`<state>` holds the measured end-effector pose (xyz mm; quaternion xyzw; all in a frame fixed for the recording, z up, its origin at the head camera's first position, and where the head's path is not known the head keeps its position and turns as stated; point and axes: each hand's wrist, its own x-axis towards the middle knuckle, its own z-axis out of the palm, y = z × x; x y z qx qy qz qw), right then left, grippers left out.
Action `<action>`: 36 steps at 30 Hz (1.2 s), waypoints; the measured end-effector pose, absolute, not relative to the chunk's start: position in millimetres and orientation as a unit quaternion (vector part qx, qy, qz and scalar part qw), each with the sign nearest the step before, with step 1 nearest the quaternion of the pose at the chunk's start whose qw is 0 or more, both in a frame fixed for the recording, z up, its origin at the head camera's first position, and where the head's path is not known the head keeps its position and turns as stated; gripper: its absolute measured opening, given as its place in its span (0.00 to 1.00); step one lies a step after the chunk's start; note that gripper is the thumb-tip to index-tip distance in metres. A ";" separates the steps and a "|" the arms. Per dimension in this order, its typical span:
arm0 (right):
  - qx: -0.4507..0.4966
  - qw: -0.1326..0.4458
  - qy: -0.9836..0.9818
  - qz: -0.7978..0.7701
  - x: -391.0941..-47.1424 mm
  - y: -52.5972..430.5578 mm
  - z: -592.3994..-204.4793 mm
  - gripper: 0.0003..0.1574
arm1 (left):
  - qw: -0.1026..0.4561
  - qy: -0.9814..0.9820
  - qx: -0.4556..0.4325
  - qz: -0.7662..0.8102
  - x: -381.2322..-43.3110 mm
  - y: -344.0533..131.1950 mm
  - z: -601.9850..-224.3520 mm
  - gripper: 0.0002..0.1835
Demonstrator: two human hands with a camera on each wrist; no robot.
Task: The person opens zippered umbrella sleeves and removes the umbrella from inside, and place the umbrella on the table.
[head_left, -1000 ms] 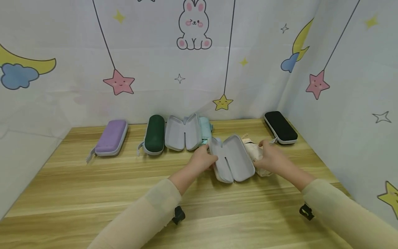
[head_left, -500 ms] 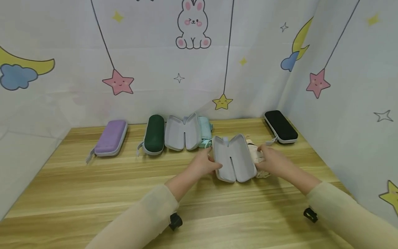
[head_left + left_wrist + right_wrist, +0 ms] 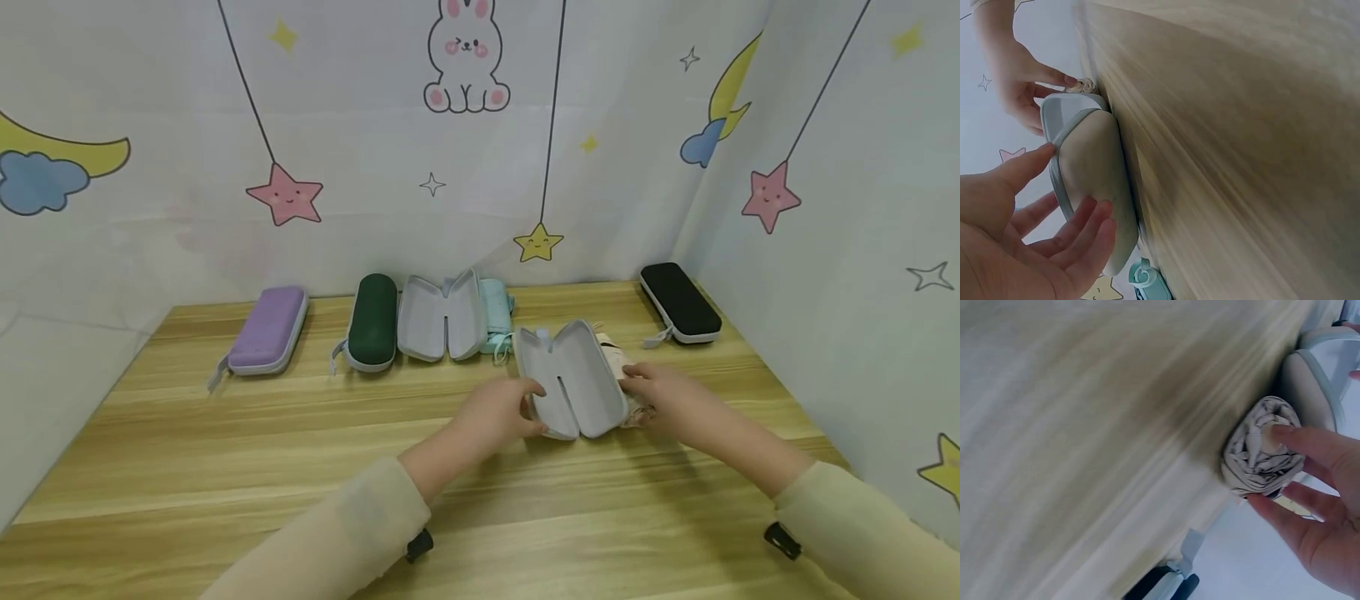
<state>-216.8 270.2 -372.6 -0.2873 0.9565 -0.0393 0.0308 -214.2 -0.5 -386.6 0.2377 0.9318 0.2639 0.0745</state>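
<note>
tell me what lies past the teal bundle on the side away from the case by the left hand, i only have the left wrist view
Observer: In the head view, a second open case lies between the teal bundle and the dark green case.
Operator: and over at the far right
Observer: A closed black case lies there, farther back than the right hand.
Operator: where else do that hand's fingers touch, the open case blocks me
Observer: The right wrist view shows a fingertip on the cream roll, on its side away from that case.

beige case (image 3: 588, 379) | open, grey inside | cream roll (image 3: 1255, 464) | just beside
</note>
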 end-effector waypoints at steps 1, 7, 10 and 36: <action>-0.294 0.021 0.955 -0.039 -216.6 270.8 -373.9 0.34 | 0.068 0.934 0.244 0.251 -213.0 0.7 -386.0 0.22; -0.310 -0.010 0.950 -0.045 -217.6 273.3 -380.0 0.32 | 0.043 0.942 0.250 0.220 -212.8 6.8 -382.6 0.12; -0.300 -0.005 0.953 -0.052 -220.0 273.2 -381.7 0.32 | 0.032 0.945 0.248 0.209 -216.9 9.4 -381.7 0.10; -0.224 0.068 0.972 -0.035 -310.4 270.2 -376.2 0.33 | -0.017 0.971 0.201 0.130 -290.3 47.4 -385.3 0.10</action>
